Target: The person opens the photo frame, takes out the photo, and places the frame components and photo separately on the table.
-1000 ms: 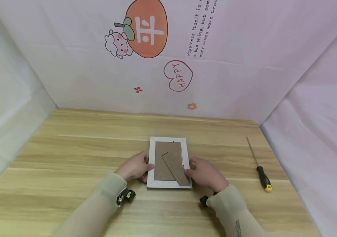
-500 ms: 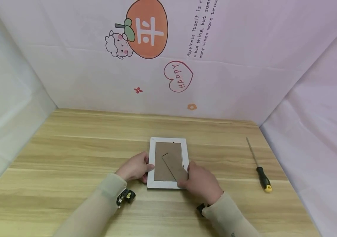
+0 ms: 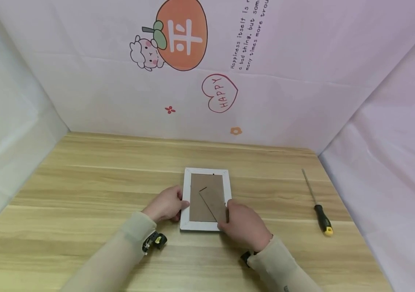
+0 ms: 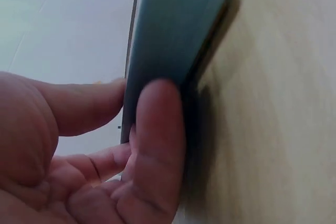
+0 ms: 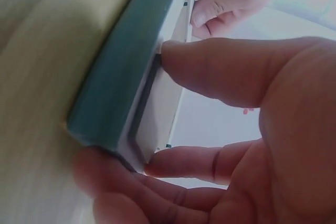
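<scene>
A picture frame [image 3: 187, 188] with a white back border lies back side up on the wooden table. Within it sits a brown backing board [image 3: 197, 209] with a slanted stand leg [image 3: 214, 200] lying against it. My left hand [image 3: 165, 204] grips the frame's left edge, thumb on the white border and fingers along the bluish side [image 4: 170, 30]. At the lower right corner, my right hand [image 3: 247, 225] pinches the stand leg's end [image 5: 152, 106] between thumb and index finger. Its other fingers rest by the frame's side. That hand hides the frame's corner in the head view.
A screwdriver [image 3: 323, 219] with a black and yellow handle lies on the table [image 3: 101, 178] at the right. White printed cloth [image 3: 284, 109] walls off the back and both sides.
My right hand has shifted from the frame's right edge down and left to the stand leg's end at the lower corner. The left hand keeps its place.
</scene>
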`<state>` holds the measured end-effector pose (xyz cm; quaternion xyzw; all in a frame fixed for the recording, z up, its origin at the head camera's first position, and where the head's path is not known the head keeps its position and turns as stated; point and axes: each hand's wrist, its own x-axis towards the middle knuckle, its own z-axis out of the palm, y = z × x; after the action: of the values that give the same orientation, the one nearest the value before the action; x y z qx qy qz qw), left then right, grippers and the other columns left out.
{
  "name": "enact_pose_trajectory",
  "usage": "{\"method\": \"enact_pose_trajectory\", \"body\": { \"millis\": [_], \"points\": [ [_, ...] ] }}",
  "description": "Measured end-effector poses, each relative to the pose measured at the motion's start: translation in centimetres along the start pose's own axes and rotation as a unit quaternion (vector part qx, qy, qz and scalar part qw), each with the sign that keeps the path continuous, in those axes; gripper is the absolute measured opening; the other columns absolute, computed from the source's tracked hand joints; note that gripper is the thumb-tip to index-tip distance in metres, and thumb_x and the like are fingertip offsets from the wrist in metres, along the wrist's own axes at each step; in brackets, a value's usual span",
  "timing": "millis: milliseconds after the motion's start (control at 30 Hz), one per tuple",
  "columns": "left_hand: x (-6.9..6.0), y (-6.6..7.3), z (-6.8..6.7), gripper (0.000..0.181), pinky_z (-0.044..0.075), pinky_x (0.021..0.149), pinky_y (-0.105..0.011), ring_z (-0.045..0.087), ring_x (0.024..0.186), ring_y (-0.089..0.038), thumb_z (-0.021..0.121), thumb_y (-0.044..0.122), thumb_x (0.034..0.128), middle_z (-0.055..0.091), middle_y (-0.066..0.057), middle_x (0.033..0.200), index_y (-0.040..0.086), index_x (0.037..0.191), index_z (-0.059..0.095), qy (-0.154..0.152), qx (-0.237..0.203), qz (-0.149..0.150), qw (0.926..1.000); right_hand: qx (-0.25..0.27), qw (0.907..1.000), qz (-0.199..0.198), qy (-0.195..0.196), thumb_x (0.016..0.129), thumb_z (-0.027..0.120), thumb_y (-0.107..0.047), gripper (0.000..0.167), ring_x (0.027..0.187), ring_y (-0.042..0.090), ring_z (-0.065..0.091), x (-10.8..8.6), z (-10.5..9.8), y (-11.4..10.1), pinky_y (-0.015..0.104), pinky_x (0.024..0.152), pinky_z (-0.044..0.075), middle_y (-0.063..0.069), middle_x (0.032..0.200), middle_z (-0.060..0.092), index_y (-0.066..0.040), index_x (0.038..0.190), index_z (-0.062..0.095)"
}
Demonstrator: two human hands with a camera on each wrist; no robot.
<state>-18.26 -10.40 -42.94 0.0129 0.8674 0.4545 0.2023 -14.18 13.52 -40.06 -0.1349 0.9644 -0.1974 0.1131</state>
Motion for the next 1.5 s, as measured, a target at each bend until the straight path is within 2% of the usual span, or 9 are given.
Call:
{"method": "enact_pose_trajectory", "body": {
  "millis": [233,500,700,800,933,1033,1200,1400,1500],
  "points": [
    [0.2,0.2,-0.3,0.018,0.052,0.057,-0.032,0.060,0.066,-0.022,0.069,0.012,0.0941,0.060,-0.008,0.082,0.007,0.087,0.054,0.027,0.004,0.012,0.9995,0.009,0.9999,-0.013,-0.001,0.083,0.078,-0.026,0.032,0.059,0.016,0.050,0.0,0.0,0.1,0.033,0.052,0.043,0.000,0.071,0.055,-0.006,0.093,0.055],
    [-0.1,0.9,-0.1,0.018,0.046,0.052,-0.030,0.056,0.060,-0.018,0.066,0.019,0.0957,0.058,-0.005,0.076,0.008,0.087,0.055,0.026,0.096,0.012,0.9950,0.040,0.9984,0.017,-0.036,0.089,0.072,-0.031,0.025,0.058,0.015,0.052,0.3,-0.8,1.1,0.032,0.054,0.044,-0.002,0.065,0.057,-0.010,0.093,0.059],
    [-0.6,2.3,-0.1,0.019,0.050,0.065,-0.036,0.058,0.073,-0.020,0.059,0.021,0.0977,0.065,-0.009,0.087,0.003,0.095,0.066,0.081,0.168,0.039,0.9816,0.092,0.9939,0.053,-0.029,0.095,0.065,-0.026,0.034,0.080,0.016,0.063,0.8,-1.8,2.7,0.040,0.073,0.052,0.005,0.099,0.069,0.000,0.116,0.060],
    [-1.0,3.7,0.1,0.028,0.054,0.074,-0.039,0.061,0.082,-0.021,0.052,0.016,0.1004,0.067,-0.013,0.104,-0.002,0.118,0.065,0.086,0.115,0.081,0.9863,0.124,0.9896,0.065,-0.031,0.098,0.060,-0.019,0.029,0.076,0.018,0.062,1.3,-1.8,3.4,0.040,0.072,0.052,0.006,0.096,0.067,0.002,0.118,0.060],
    [-1.2,5.1,0.9,0.034,0.053,0.085,-0.043,0.063,0.093,-0.022,0.047,0.011,0.1029,0.066,-0.016,0.118,-0.004,0.130,0.061,0.007,0.026,0.116,0.9928,0.153,0.9846,0.073,-0.044,0.099,0.057,-0.014,0.020,0.076,0.017,0.058,2.0,-1.4,3.9,0.036,0.070,0.049,0.002,0.091,0.064,-0.004,0.113,0.065],
    [-1.2,5.4,1.6,0.034,0.048,0.097,-0.046,0.060,0.112,-0.027,0.045,0.008,0.1019,0.061,-0.018,0.130,-0.006,0.129,0.061,-0.019,0.018,0.119,0.9925,0.183,0.9790,0.078,-0.046,0.098,0.056,-0.011,0.019,0.080,0.018,0.057,2.3,-1.1,4.1,0.035,0.071,0.048,0.001,0.092,0.063,-0.007,0.113,0.067],
    [-1.3,5.7,2.2,0.035,0.047,0.097,-0.047,0.057,0.115,-0.030,0.042,0.002,0.0970,0.061,-0.019,0.130,-0.006,0.121,0.066,-0.013,0.085,0.136,0.9870,0.271,0.9577,0.087,-0.040,0.096,0.055,-0.005,0.018,0.080,0.020,0.058,2.4,-0.8,4.3,0.034,0.069,0.051,0.004,0.091,0.063,-0.004,0.110,0.067],
    [-1.2,5.6,2.2,0.036,0.046,0.100,-0.047,0.055,0.121,-0.032,0.041,0.002,0.0969,0.062,-0.019,0.128,-0.007,0.123,0.065,-0.025,0.109,0.144,0.9832,0.414,0.9029,0.107,-0.041,0.093,0.054,0.003,0.025,0.092,0.025,0.064,2.2,-0.6,4.1,0.041,0.079,0.057,0.013,0.104,0.066,0.008,0.116,0.063],
    [-1.1,5.5,2.0,0.036,0.045,0.101,-0.047,0.053,0.125,-0.033,0.042,0.002,0.0966,0.062,-0.018,0.129,-0.006,0.123,0.065,-0.027,0.105,0.142,0.9839,0.450,0.8849,0.115,-0.039,0.091,0.053,0.006,0.028,0.094,0.026,0.065,2.1,-0.6,3.9,0.041,0.081,0.057,0.015,0.109,0.066,0.008,0.117,0.063]
  ]
}}
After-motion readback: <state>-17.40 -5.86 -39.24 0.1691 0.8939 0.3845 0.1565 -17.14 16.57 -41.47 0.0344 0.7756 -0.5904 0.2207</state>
